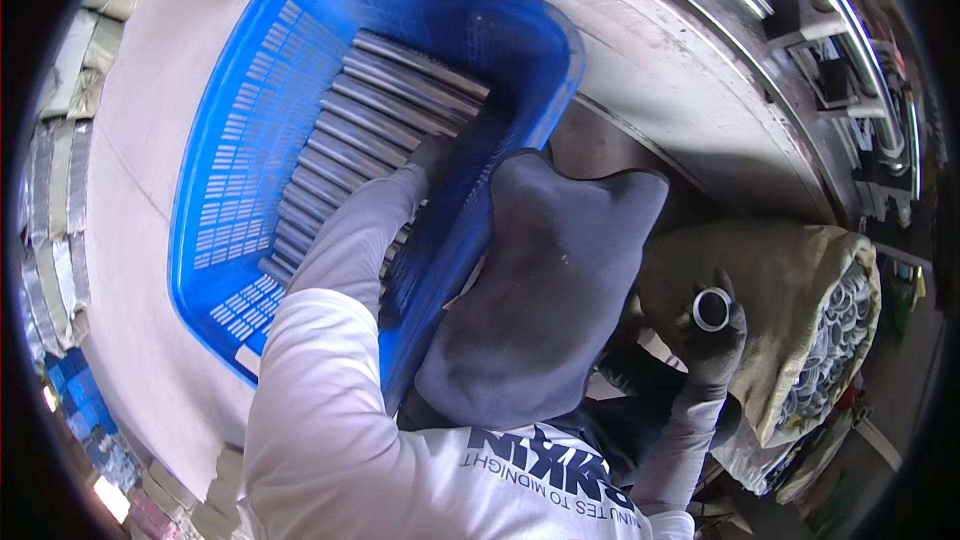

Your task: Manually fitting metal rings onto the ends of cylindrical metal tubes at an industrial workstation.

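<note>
My left arm reaches down into a blue plastic basket (pixel 230 70) with slotted walls. Inside, several shiny metal tubes (pixel 345 125) lie side by side in a row. My left hand (pixel 432 160), in a dark glove, is at the right-hand ends of the tubes, in shadow; its fingers are too hidden to show what they grip. Off to the right, my gloved right hand (pixel 718 345) is closed around a round metal tube (pixel 698 311), seen end-on as a bright ring, so its length does not show.
A dark grey cushion-like pad (pixel 550 280) lies between the basket and my right arm. At the right, a greenish woven sack (pixel 740 250) lies open, full of metal pieces with round ends (pixel 835 340). Metal machinery with bars (pixel 850 50) stands at the upper right. Wrapped bundles (pixel 65 170) line the left.
</note>
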Demonstrator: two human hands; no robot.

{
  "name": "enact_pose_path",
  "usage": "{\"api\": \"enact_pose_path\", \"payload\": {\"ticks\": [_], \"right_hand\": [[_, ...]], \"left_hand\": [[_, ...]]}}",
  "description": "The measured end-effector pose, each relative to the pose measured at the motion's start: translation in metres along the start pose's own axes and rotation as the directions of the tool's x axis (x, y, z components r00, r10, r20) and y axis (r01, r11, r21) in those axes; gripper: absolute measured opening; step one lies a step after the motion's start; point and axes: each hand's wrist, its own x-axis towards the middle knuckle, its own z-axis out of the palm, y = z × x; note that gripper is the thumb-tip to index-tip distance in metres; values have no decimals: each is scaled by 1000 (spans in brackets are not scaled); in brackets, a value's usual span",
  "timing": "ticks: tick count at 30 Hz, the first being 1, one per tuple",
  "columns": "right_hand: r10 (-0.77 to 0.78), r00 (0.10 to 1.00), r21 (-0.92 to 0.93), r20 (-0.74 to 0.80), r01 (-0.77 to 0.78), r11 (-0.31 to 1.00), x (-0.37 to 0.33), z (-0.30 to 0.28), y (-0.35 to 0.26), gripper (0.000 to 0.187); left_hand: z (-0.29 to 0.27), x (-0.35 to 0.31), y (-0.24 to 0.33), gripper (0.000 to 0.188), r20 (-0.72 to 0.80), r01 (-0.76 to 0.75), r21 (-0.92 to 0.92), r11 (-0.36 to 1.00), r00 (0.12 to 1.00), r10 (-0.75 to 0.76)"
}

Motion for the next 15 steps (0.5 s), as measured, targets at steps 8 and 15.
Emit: {"api": "enact_pose_path", "payload": {"ticks": [8,15], "right_hand": [[241,959,639,151,-281,716,12,37,-20,57],[123,921,783,369,-380,492,-3,30,-20,55]], "left_hand": [[-21,-40,-29,31,-439,-126,-224,966,898,15],[-207,-139,23,77,-656,-159,-245,956,754,-43]]}}
